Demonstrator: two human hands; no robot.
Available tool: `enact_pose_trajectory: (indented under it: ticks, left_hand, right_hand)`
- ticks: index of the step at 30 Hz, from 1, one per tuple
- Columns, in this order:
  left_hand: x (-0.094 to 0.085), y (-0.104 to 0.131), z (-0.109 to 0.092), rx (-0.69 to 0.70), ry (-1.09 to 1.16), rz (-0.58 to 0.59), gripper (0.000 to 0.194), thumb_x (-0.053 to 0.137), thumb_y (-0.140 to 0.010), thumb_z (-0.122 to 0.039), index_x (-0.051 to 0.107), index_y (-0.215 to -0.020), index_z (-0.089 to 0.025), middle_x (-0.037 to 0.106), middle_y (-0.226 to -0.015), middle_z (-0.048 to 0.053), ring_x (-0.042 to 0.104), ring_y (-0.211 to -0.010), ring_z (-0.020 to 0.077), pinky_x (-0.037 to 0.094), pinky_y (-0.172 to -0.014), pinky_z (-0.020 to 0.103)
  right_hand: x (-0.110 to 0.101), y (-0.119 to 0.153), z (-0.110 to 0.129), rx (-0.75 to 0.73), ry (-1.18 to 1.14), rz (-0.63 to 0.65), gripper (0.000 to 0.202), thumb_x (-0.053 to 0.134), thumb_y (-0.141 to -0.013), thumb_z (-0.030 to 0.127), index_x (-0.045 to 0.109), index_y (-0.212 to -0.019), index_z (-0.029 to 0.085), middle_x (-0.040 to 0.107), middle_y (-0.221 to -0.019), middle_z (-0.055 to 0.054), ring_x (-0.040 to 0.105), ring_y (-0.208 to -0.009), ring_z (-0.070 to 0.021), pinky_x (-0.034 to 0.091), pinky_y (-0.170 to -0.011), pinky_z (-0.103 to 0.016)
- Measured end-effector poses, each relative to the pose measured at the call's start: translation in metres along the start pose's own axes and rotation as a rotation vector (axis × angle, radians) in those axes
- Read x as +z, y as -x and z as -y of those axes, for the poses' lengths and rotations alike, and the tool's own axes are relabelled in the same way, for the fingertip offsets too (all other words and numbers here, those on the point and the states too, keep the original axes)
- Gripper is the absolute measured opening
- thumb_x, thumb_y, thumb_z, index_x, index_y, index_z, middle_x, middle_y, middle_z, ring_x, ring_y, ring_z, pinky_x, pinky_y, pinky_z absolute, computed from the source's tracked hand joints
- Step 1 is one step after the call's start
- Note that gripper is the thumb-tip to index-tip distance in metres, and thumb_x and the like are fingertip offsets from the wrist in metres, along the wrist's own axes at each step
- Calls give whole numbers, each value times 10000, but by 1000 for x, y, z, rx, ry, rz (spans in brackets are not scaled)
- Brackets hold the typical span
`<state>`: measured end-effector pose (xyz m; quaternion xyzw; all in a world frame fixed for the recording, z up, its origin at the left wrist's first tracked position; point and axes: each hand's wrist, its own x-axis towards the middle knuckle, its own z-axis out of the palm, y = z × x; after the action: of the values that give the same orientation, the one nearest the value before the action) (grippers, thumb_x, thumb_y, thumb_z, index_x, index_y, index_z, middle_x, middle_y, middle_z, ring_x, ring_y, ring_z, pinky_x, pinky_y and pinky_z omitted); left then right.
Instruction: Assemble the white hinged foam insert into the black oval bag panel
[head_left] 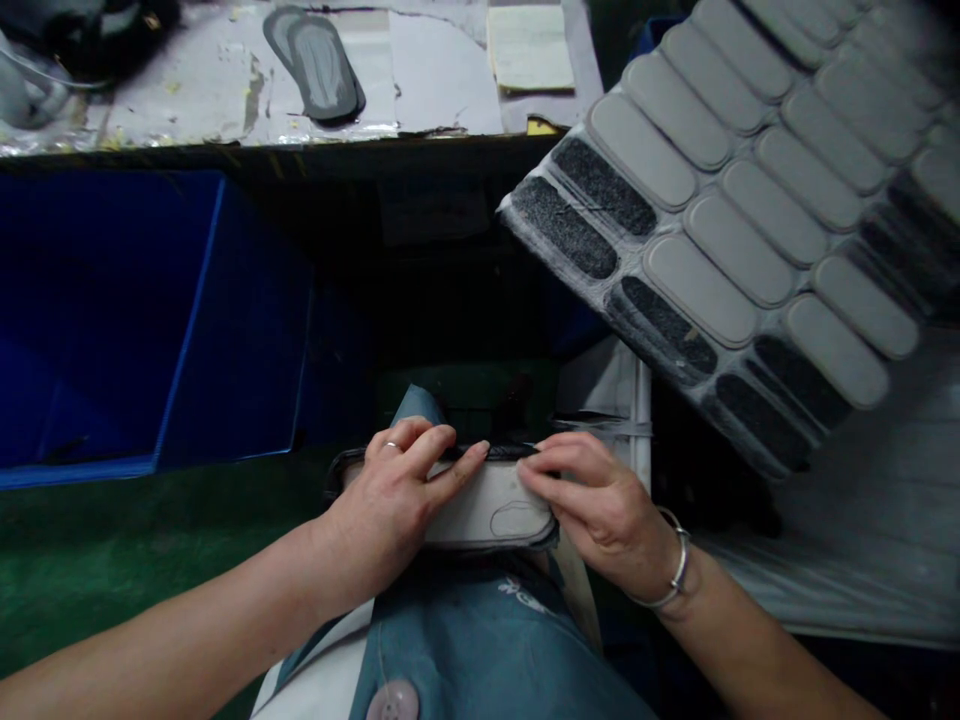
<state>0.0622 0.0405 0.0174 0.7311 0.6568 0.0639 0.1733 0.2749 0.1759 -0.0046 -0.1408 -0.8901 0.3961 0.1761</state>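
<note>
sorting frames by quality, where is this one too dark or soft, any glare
All head view: deep shadow beneath the bench; oval pads dim and soft toward the upper right corner; left hand and right hand fairly clear; small highlights on the bracelet.

Smooth matt pad (469,512), shiny metal bangle (682,560)

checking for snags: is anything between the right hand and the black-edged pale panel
Nothing visible: the right hand has its fingertips directly on the black-edged pale panel, at the far edge near its right end.
</note>
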Motion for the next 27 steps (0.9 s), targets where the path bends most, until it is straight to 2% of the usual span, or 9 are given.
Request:
enact_pose_trajectory:
  ticks: [2, 4, 6, 8, 10, 13, 18, 23, 27]
  left_hand:
    - [1, 0, 2, 11, -9, -5, 623, 442, -799, -71, 401, -1387, -274, 462, -1239, 110, 397, -1103, 312, 403, -858, 482]
    - [2, 1, 3, 17, -12, -15, 632, 452, -791, -75, 400, -1389, -273, 465, -1243, 107, 398, -1102, 304, 398, -866, 468]
    - [3, 1, 4, 25, -14, -28, 648, 457, -776, -73, 401, -1389, -274, 466, -1237, 105, 392, -1107, 302, 389, -877, 463]
    - [3, 0, 5, 28, -21, -35, 652, 456, -768, -69, 407, -1387, -270, 473, -1219, 105, 387, -1113, 299, 380, -889, 458]
    - [2, -1, 5, 36, -30, -32, 645, 451, -767, -66, 415, -1383, -257, 483, -1197, 107, 387, -1112, 294, 376, -896, 451]
    - [1, -2, 5, 49, -28, -28, 647, 443, -764, -64, 412, -1384, -245, 495, -1178, 108, 393, -1108, 293, 378, -894, 448]
    - [-3, -3, 3, 41, -38, 16, 659, 450, -768, -66, 382, -1402, -232, 507, -1179, 113, 408, -1107, 296, 378, -896, 447]
    - [-8, -6, 3, 33, -71, 99, 660, 466, -785, -90, 359, -1415, -257, 494, -1228, 115, 418, -1087, 300, 391, -880, 460]
    - [-14, -10, 7, 41, -35, 149, 695, 495, -748, -74, 380, -1403, -276, 487, -1232, 113, 427, -1077, 306, 424, -860, 465]
  right_hand:
    - [-2, 2, 1, 59, -81, 8, 366, 548, -831, 40, 646, -1135, 218, 636, -1058, -56, 547, -1050, -179, 493, -932, -362]
    - [-7, 5, -1, 211, -230, -19, 391, 573, -839, 88, 613, -1182, 271, 610, -1126, -42, 579, -1039, -163, 525, -905, -332]
    - [-13, 9, -5, 374, -415, -100, 452, 578, -851, 137, 539, -1266, 313, 565, -1193, -44, 597, -1043, -163, 552, -885, -330]
    - [-19, 13, -10, 480, -540, -183, 493, 575, -859, 169, 483, -1317, 328, 529, -1226, -53, 593, -1063, -172, 562, -883, -343]
    - [-20, 15, -16, 527, -545, -209, 461, 580, -860, 197, 508, -1300, 316, 529, -1201, -58, 591, -1063, -174, 565, -874, -336]
    - [-17, 17, -18, 533, -414, -173, 382, 586, -859, 228, 573, -1238, 278, 562, -1128, -63, 608, -1002, -165, 571, -835, -307]
    - [-7, 19, -13, 469, -238, -141, 359, 572, -866, 242, 586, -1224, 245, 596, -1093, -72, 616, -953, -162, 564, -825, -309]
    - [-2, 18, -12, 429, -275, -42, 455, 566, -866, 280, 510, -1316, 237, 547, -1181, -91, 582, -1049, -180, 527, -894, -335]
    - [2, 12, -11, 342, -177, 27, 497, 579, -850, 281, 500, -1331, 185, 531, -1186, -113, 536, -1110, -195, 468, -962, -357]
